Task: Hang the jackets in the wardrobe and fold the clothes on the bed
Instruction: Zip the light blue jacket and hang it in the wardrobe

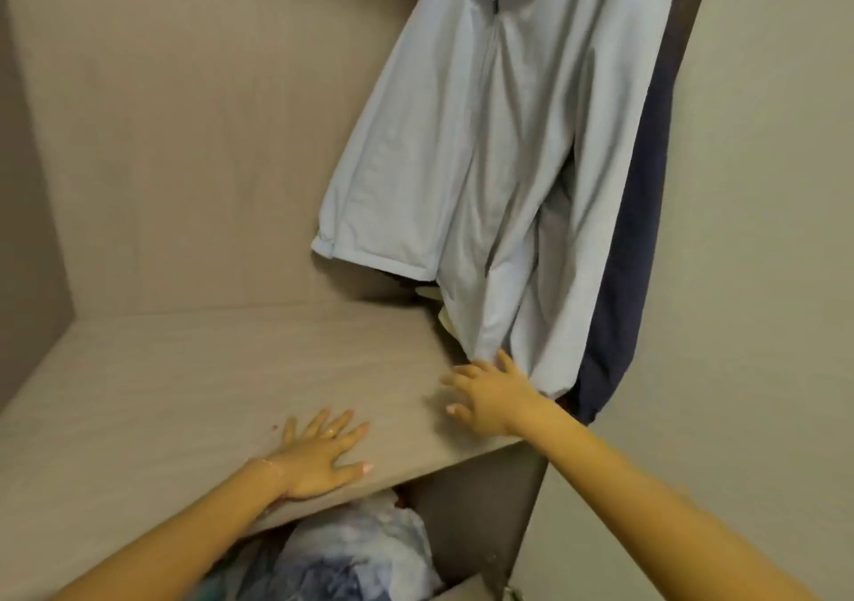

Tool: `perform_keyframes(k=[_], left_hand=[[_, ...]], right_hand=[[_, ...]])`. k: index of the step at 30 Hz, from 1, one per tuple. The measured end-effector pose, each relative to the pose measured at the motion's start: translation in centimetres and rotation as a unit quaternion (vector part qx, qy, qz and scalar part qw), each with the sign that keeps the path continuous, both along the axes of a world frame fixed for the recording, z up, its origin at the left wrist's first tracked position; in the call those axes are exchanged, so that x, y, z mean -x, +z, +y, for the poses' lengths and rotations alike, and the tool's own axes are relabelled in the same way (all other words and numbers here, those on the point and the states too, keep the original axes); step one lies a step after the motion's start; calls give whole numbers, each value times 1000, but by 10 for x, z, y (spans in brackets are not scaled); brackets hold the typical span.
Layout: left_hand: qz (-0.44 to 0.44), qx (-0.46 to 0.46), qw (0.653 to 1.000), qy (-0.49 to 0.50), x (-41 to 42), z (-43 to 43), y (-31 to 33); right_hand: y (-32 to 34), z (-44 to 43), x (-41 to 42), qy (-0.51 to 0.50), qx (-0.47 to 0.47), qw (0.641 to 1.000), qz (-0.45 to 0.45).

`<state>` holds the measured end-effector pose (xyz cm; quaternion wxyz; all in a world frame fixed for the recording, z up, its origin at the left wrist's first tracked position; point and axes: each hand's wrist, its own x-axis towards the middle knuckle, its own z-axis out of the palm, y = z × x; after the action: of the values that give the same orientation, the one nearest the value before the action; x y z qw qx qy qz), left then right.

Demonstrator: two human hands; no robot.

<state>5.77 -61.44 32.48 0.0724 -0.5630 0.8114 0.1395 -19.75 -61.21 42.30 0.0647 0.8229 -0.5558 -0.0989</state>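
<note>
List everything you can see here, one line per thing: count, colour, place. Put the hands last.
light blue jacket: one, pale blue, zipped, hanging at the upper right inside the wardrobe.
navy garment: one, dark blue, hanging behind and to the right of the light blue jacket.
wardrobe: one, beige wood grain, back and side walls fill the view.
shelf: one, beige, below the hanging clothes.
bundled clothes: one heap, white and blue, in the compartment under the shelf.
left hand: one, flat on the shelf's front edge, fingers spread.
right hand: one, fingers spread, at the light blue jacket's hem.
</note>
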Motion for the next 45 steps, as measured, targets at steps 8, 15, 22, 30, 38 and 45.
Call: perform_keyframes(k=[8,15,22,30,38,45], left_hand=[[-67,213,974,41,-47,82,-42],[-93,216,971,40,-44,86,-50],[-48,155,983,81,-36,96,-31],[119,207,971,2,68,196,-71],[180,-138,954,-198,161,417,-224],[114,-333,891,-288,174,585,-373]], right_hand=[[-126,44,-85,60,-106,982,-148],[-136,51,-90,37,-95,981,-163],[-120,98,-88,-18,-185,944,-272],[-173,304,-5,-180,-52,880,-436],[-325,633,78,-535,-112,669,-504],[-453,868,40,-733,-151,405,-525]])
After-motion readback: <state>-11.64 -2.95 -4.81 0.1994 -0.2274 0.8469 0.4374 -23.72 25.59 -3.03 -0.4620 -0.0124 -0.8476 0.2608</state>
